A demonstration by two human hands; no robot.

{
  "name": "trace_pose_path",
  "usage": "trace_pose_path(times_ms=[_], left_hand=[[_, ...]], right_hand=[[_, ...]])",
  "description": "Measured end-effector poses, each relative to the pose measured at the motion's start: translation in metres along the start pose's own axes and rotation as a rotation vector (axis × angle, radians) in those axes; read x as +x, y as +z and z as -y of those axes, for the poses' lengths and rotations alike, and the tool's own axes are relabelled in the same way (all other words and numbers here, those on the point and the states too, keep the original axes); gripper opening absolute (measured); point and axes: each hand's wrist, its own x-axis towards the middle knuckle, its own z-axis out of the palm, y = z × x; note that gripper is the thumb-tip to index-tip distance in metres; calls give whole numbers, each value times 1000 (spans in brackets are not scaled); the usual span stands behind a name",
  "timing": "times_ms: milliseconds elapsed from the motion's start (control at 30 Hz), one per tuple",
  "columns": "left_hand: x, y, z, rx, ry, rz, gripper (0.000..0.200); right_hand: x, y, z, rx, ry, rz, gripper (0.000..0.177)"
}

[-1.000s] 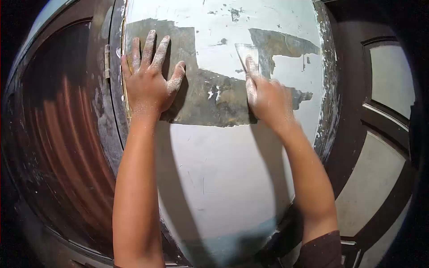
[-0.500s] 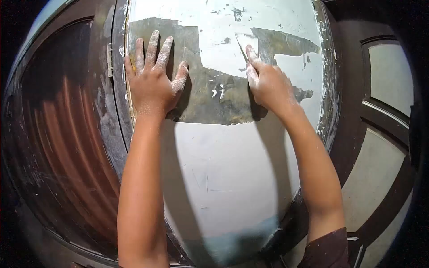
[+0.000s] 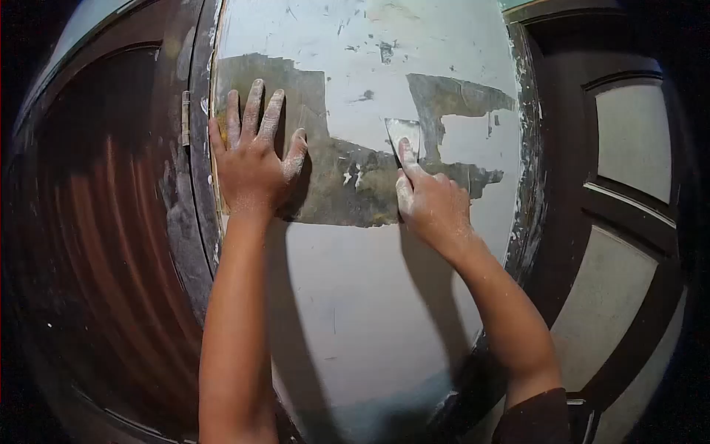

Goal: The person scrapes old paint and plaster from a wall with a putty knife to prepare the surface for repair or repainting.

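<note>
A white-painted wall strip [image 3: 370, 296] stands before me with a grey-brown scraped patch [image 3: 347, 185] across its upper part. My left hand [image 3: 251, 163], dusted white, lies flat with spread fingers on the left end of that patch. My right hand [image 3: 433, 203] grips a scraper [image 3: 404, 135]; its flat metal blade is pressed to the wall at the edge between white paint and bare patch, my forefinger lying along the blade.
A dark wooden door frame [image 3: 529, 185] with flaking paint borders the strip on the right, beside a panelled door [image 3: 629, 222]. On the left are a dark frame with a hinge [image 3: 186, 118] and a reddish ribbed surface [image 3: 96, 244].
My right hand has moved down and left with the scraper; the blade now shows lower on the wall. The view has tilted so the patch sits lower. My left hand stays flat.
</note>
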Motion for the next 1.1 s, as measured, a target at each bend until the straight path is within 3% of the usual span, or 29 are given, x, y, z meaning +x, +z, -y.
trace_pose_path(times_ms=[33, 100, 133, 267, 367, 467, 600, 767, 933, 1100], left_hand=[[-1, 0, -1, -2, 12, -5, 61], [-1, 3, 0, -4, 20, -19, 61], [-2, 2, -1, 5, 19, -5, 61], [-2, 2, -2, -5, 16, -19, 59], [-3, -3, -3, 18, -11, 27, 59], [-3, -3, -5, 24, -22, 31, 59], [-4, -2, -2, -3, -1, 11, 60], [-7, -2, -2, 3, -12, 7, 59], [-5, 0, 0, -4, -1, 21, 59], [-6, -2, -1, 9, -15, 11, 58]], right_hand=[[-8, -8, 10, -12, 62, 97, 52], [8, -8, 8, -15, 7, 4, 54], [31, 12, -8, -31, -83, -179, 47], [50, -15, -5, 42, -78, -62, 34], [4, -15, 6, -12, -35, 76, 50], [6, -7, 2, -30, -55, 6, 59], [63, -19, -1, 3, -83, -47, 53], [13, -24, 14, 0, -59, 61, 55], [57, -24, 8, 50, -94, -30, 55], [25, -10, 11, -42, -146, -126, 55]])
